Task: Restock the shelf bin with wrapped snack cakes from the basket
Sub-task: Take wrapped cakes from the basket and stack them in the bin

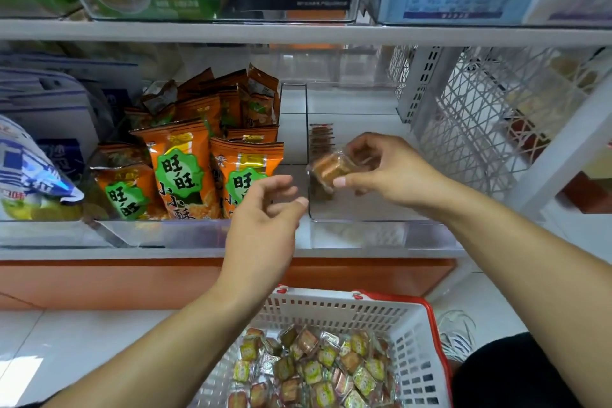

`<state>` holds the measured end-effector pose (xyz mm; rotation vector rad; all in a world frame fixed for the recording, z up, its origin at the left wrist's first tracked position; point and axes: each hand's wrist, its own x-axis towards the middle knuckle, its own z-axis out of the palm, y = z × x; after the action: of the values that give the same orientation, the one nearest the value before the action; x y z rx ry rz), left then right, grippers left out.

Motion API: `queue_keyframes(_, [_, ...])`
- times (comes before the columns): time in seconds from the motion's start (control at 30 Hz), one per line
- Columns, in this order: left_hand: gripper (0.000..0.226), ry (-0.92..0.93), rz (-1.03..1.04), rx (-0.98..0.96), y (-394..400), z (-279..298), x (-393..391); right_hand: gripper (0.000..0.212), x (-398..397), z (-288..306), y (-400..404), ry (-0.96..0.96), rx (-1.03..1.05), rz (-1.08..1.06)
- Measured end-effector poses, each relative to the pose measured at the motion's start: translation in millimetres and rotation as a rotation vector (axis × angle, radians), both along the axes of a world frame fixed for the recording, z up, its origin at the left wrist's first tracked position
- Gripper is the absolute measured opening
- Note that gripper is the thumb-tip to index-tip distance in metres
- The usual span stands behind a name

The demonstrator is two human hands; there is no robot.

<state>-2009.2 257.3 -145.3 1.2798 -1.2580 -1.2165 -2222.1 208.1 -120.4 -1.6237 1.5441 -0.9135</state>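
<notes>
**Mid-restock: one cake going into the clear bin, basket still loaded**

So this is the placing step. The right hand [381,172] has a wrapped snack cake [331,167] pinched between thumb and curled fingers, held right at the front left corner of the clear shelf bin [364,217]. The grip is clamped on the wrapper, thumb underneath, fingers over the top. Looks like the cake is above the bin floor, not set down yet.

Inside the bin there's already a row of cakes [321,139] stacked on edge along the left wall, running toward the back. The rest of the bin floor looks bare from here.

The left hand [265,209] is just beside the bin's front left corner, fingers loosely curled and apart, holding nothing as far as I can see. It's in front of the orange snack bags [185,172] in the neighbouring bin, not touching them I think.

Next move, my guess: stand the cake up in line with that row and let go, then back down to the basket [414,318] on the floor, which still has a big pile of cakes [314,371]. Loads left to do. The wrappers look slippery, so keeping them upright might be fiddly.
</notes>
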Motion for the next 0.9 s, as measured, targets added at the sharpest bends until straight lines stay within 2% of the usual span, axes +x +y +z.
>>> queue_keyframes(0.1, [0.046, -0.218, -0.083, -0.062, 4, -4, -3, 0.033, -7, -15, -21, 0.325, 0.009, -0.052])
queue_keyframes(0.17, [0.062, -0.265, -0.163, -0.081, 6, -6, -7, 0.035, -2, -30, -28, 0.475, 0.097, -0.011])
queue_keyframes(0.23, [0.073, -0.256, -0.237, -0.069, 9, -7, -10, 0.036, 7, -41, -32, 0.540, 0.164, 0.015])
queue_keyframes(0.37, [0.076, -0.268, -0.272, -0.055, 9, -6, -11, 0.037, 24, -47, -44, 0.530, 0.224, -0.041])
queue_keyframes(0.47, [0.070, -0.255, -0.265, -0.048, 5, -5, -10, 0.089, 32, -48, -52, 0.507, 0.323, -0.115])
queue_keyframes(0.5, [0.069, -0.255, -0.268, -0.050, 5, -5, -9, 0.099, 34, -49, -53, 0.496, 0.349, -0.116])
queue_keyframes(0.63, [0.074, -0.277, -0.295, -0.069, 6, -5, -6, 0.100, 37, -56, -53, 0.476, 0.338, -0.126])
queue_keyframes(0.8, [0.080, -0.310, -0.315, -0.055, 6, -5, -6, 0.123, 33, -55, -55, 0.433, 0.380, -0.158])
queue_keyframes(0.87, [0.083, -0.316, -0.318, -0.061, 5, -6, -5, 0.117, 36, -53, -55, 0.481, 0.389, -0.154])
queue_keyframes(0.9, [0.083, -0.318, -0.319, -0.063, 5, -6, -5, 0.103, 37, -53, -55, 0.515, 0.363, -0.144])
